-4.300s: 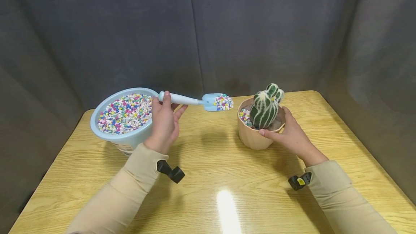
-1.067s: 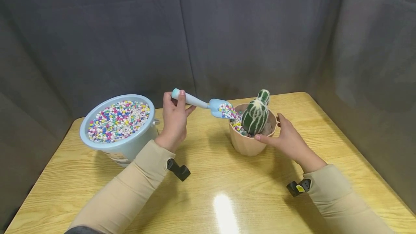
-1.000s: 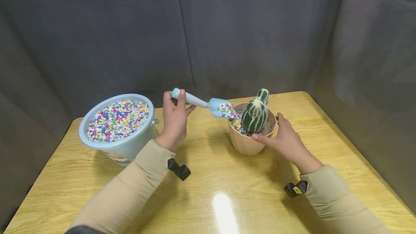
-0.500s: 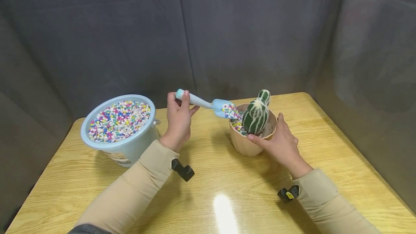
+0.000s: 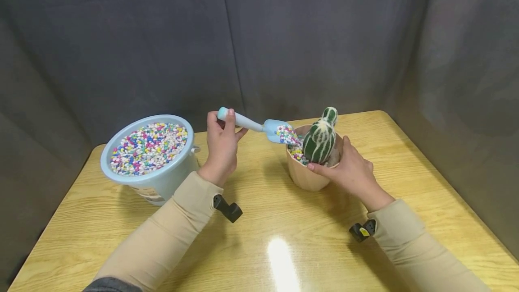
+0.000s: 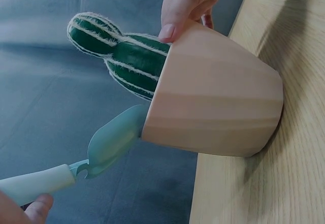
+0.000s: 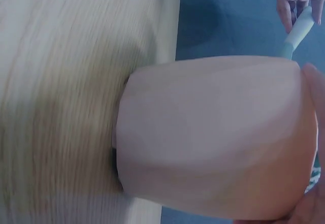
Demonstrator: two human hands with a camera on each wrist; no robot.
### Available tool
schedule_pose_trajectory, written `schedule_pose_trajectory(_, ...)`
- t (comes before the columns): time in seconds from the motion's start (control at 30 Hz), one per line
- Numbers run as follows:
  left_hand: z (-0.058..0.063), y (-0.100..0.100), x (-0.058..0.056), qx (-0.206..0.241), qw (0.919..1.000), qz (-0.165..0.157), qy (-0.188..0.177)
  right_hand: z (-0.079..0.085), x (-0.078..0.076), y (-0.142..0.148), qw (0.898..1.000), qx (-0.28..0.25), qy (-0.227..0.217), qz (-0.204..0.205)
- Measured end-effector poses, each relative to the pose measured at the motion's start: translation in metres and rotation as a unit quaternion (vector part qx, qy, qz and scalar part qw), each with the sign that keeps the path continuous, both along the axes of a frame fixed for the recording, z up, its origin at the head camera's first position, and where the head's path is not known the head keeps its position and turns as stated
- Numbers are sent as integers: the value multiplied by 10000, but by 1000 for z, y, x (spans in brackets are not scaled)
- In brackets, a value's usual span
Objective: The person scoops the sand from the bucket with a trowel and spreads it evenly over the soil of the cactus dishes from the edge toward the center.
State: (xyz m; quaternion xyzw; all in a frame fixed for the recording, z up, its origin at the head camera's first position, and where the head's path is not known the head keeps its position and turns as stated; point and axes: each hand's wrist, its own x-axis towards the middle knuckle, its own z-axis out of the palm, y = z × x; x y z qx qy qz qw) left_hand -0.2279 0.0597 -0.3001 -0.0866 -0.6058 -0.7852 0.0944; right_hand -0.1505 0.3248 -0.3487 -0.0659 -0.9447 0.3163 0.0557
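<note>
My left hand (image 5: 222, 150) holds a light-blue hand trowel (image 5: 251, 124) by its handle. Colourful pebbles (image 5: 286, 134) lie on the blade, which slopes down to the right with its tip at the rim of a peach plant pot (image 5: 309, 178). In the pot stands a green cactus (image 5: 319, 143) with white fuzzy ribs, and pebbles cover the left part of the soil. My right hand (image 5: 353, 170) grips the pot's right side, thumb at the front rim. The left wrist view shows the trowel (image 6: 114, 137) touching or very near the rim (image 6: 152, 109).
A light-blue bucket (image 5: 174, 181) full of colourful pebbles (image 5: 150, 150) stands at the left of the wooden table (image 5: 251, 238). Dark grey cloth (image 5: 162, 48) hangs behind and at both sides.
Over the last seconds the loaded trowel moved right, from above the table to the pot rim, and tilted down. My right thumb slid left along the rim. The cactus appears turned.
</note>
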Motion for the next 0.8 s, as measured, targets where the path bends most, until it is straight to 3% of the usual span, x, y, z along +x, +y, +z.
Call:
schedule_pose_trajectory(0.27,3,0,-1,-6,10000,-4,67,5,-8,16,9969,-240,42,745)
schedule_pose_trajectory(0.5,4,0,0,-43,9999,46,85,5,-15,27,9801,-1071,63,1671)
schedule_pose_trajectory(0.6,4,0,1,-86,9999,36,88,5,-16,29,9743,-1298,38,1839)
schedule_pose_trajectory(0.8,4,0,1,-197,9997,25,114,6,-17,33,9731,-1222,-11,1955)
